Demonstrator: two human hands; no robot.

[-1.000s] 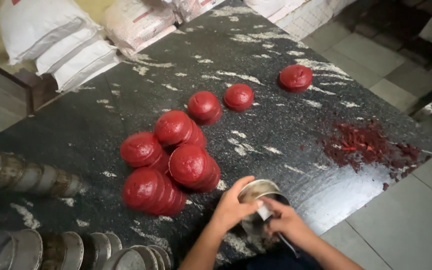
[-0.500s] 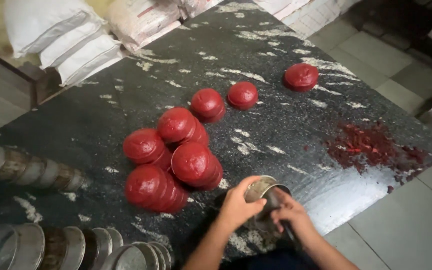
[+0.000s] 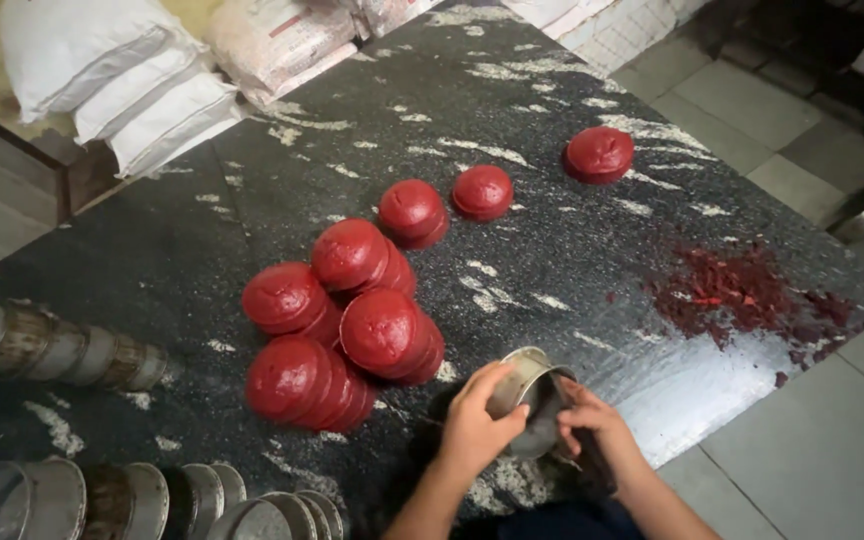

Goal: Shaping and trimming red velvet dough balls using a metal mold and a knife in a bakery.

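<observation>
Metal rings (image 3: 62, 350) at left edge partly cut off, dull and stacked sideways along dark speckled stone table (image 3: 552, 120). Red domed cakes (image 3: 342, 320) piled mid-table, smooth, matte, overlapping so count unclear. Left hand (image 3: 477, 430) wrapped around round metal tin (image 3: 532, 395) at near table edge, tin tilted, inside shadowed. Right hand (image 3: 592, 425) at tin's mouth, fingers curled; grip contents hidden, cannot tell. Red crumbs (image 3: 742, 295) smeared right.

A small food-making workshop, by the look of the dark speckled stone slab (image 3: 282, 210): red moulded discs (image 3: 352, 310) heaped at its middle, rows of metal tins (image 3: 62, 350) along its near-left edge, white sacks (image 3: 122, 80) piled at its far-left corner.
</observation>
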